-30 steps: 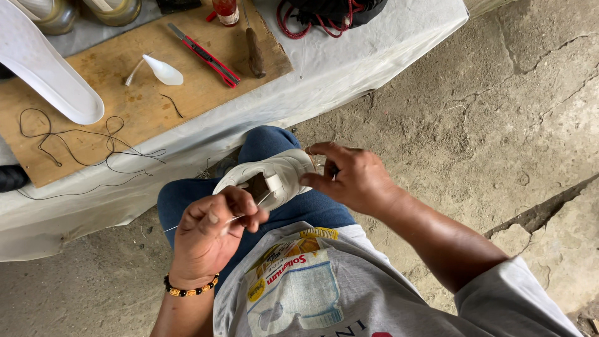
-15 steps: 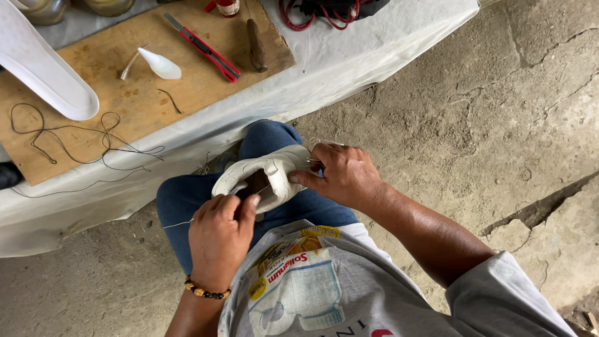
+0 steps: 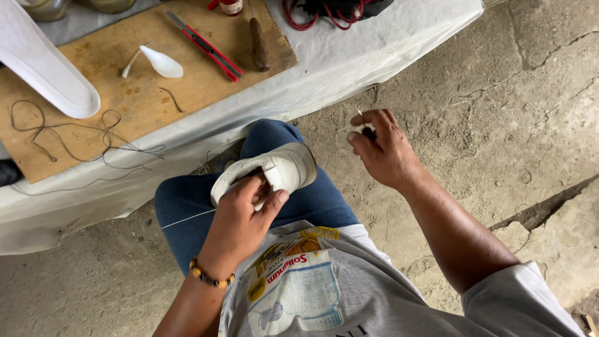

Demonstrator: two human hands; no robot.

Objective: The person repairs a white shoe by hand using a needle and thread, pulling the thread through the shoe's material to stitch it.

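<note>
Resting across the lap on blue denim trousers [image 3: 187, 206], small white leather shoe [image 3: 274, 171] lay toe toward the right. Left hand [image 3: 240, 228] clamped on the shoe's upper edge, thumb over the opening; grip clenched, grasping the shoe. Beaded bracelet [image 3: 211, 278] worn at the left wrist. Right hand [image 3: 384, 153] raised clear of the shoe, out over the concrete floor [image 3: 499, 93]; grip pinched shut on a small pale item at the fingertips, kind not discernible. Thin pale thread [image 3: 187, 219] ran from beneath the left hand leftward across the thigh; link to the right hand not discernible.

Positioned ahead of the knees: low counter draped in white sheeting [image 3: 349, 62], carrying a bare wooden board [image 3: 100, 131]. Located on the board: long white shoe sole [image 3: 43, 65] at left, loose dark cord [image 3: 68, 137] in loops, small white spoon-shaped piece [image 3: 161, 62], red-handled cutter [image 3: 206, 47], brown wooden-handled tool [image 3: 258, 45]. Coiled red cable [image 3: 306, 15] lay at the counter's far edge.
</note>
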